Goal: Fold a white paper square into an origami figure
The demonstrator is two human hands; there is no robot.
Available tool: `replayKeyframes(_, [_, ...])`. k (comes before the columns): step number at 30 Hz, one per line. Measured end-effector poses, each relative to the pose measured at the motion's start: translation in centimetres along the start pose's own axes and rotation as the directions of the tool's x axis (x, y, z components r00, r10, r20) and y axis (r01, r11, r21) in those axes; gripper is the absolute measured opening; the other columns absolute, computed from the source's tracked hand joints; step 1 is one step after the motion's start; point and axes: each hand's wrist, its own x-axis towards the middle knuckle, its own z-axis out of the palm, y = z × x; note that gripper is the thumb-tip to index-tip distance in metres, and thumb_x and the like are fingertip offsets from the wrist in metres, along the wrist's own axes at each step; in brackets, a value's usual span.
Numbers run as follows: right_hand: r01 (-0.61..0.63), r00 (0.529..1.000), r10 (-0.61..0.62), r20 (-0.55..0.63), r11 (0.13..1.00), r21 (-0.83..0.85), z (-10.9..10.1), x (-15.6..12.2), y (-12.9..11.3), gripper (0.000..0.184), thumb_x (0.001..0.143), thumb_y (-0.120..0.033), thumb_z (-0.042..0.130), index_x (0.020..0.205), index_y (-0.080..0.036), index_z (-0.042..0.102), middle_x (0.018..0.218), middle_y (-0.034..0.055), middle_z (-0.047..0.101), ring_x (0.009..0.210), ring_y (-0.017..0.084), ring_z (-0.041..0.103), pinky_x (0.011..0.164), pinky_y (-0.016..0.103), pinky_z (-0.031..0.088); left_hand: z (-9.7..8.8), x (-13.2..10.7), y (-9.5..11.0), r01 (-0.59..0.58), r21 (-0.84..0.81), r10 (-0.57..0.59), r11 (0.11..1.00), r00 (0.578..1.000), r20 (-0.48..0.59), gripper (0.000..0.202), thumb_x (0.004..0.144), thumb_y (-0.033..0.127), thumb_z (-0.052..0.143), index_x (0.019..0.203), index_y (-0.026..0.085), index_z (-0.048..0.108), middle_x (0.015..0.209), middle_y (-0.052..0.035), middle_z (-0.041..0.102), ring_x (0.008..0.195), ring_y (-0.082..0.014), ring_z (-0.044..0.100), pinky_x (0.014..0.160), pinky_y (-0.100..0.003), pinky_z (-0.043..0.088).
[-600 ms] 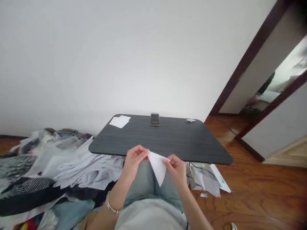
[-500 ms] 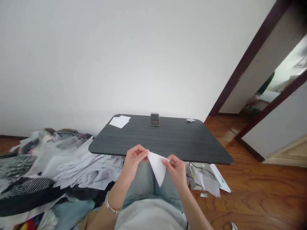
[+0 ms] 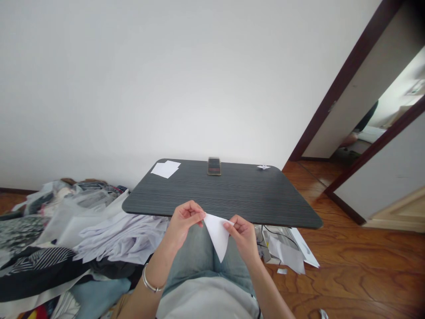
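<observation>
A white sheet of paper [image 3: 217, 235], folded into a triangle, hangs point-down between my hands over my lap, just off the table's near edge. My left hand [image 3: 184, 221] pinches its upper left corner between thumb and fingertips. At the upper right corner, my right hand [image 3: 244, 235] grips the paper with the thumb on top. The dark wood-grain table [image 3: 212, 195] lies just beyond both hands.
White paper sheets [image 3: 166, 169] lie at the table's far left. A small dark upright object [image 3: 214, 166] stands at the back middle, and a folded white paper piece [image 3: 264, 167] sits far right. Clothes [image 3: 116, 237] are heaped on the left; papers [image 3: 287, 252] lie below the table.
Both hands keep their pinch on the folded paper. The paper and hands sit very slightly lower; little else differs.
</observation>
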Motion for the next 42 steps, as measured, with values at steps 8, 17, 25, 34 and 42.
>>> replayKeyframes(8, [-0.012,1.0,0.012,0.004,1.0,-0.003,-0.1,0.1,0.2,0.036,0.073,-0.043,0.068,0.057,-0.018,0.047,0.046,-0.0057,0.046,0.044,0.007,0.032,0.045,0.021,0.021,0.0,0.0,0.0,0.039,-0.042,-0.041,0.998,0.999,-0.033,0.024,0.059,0.019,0.079,0.053,0.014,0.056,0.058,0.0024,0.056,0.051,-0.0063,0.05,0.046,-0.015,0.042])
replayKeyframes(17, [-0.008,1.0,0.008,-0.003,1.0,-0.025,-0.1,0.0,0.2,0.035,0.074,-0.042,0.067,0.058,-0.018,0.048,0.046,-0.0057,0.046,0.044,0.007,0.032,0.045,0.021,0.02,-0.5,0.2,-1.1,0.052,-0.097,-0.062,0.994,0.993,-0.097,0.025,0.064,0.032,0.077,0.061,0.014,0.061,0.058,0.0011,0.058,0.054,-0.0081,0.053,0.044,-0.015,0.045])
replayKeyframes(25, [0.002,1.0,-0.003,-0.019,1.0,-0.022,0.0,0.0,0.0,0.035,0.073,-0.042,0.068,0.058,-0.017,0.049,0.046,-0.0057,0.048,0.043,0.006,0.034,0.044,0.02,0.021,-0.4,0.0,-1.1,0.039,0.061,-0.031,0.997,0.991,-0.128,0.026,0.066,0.036,0.075,0.075,0.013,0.067,0.065,-0.0016,0.062,0.059,-0.0097,0.056,0.047,-0.015,0.046])
replayKeyframes(34, [-0.057,0.998,0.06,-0.034,0.995,0.084,0.0,0.4,-0.3,0.032,0.069,-0.047,0.071,0.068,-0.017,0.058,0.047,-0.0043,0.054,0.041,0.009,0.043,0.042,0.02,0.031,-0.3,0.2,-1.4,0.044,0.094,-0.028,0.995,0.986,-0.163,0.025,0.063,0.032,0.076,0.06,0.014,0.059,0.057,0.0017,0.061,0.052,-0.0085,0.055,0.046,-0.016,0.047])
replayKeyframes(42, [-0.252,0.952,0.249,0.177,0.968,-0.001,0.0,0.4,-0.4,0.033,0.069,-0.047,0.071,0.062,-0.015,0.068,0.057,0.0053,0.07,0.045,0.013,0.061,0.047,0.022,0.046,0.1,0.1,-1.9,-0.084,0.142,0.127,0.986,0.935,-0.332,0.023,0.064,0.031,0.075,0.065,0.013,0.061,0.063,-0.0003,0.066,0.059,-0.0113,0.062,0.05,-0.018,0.051])
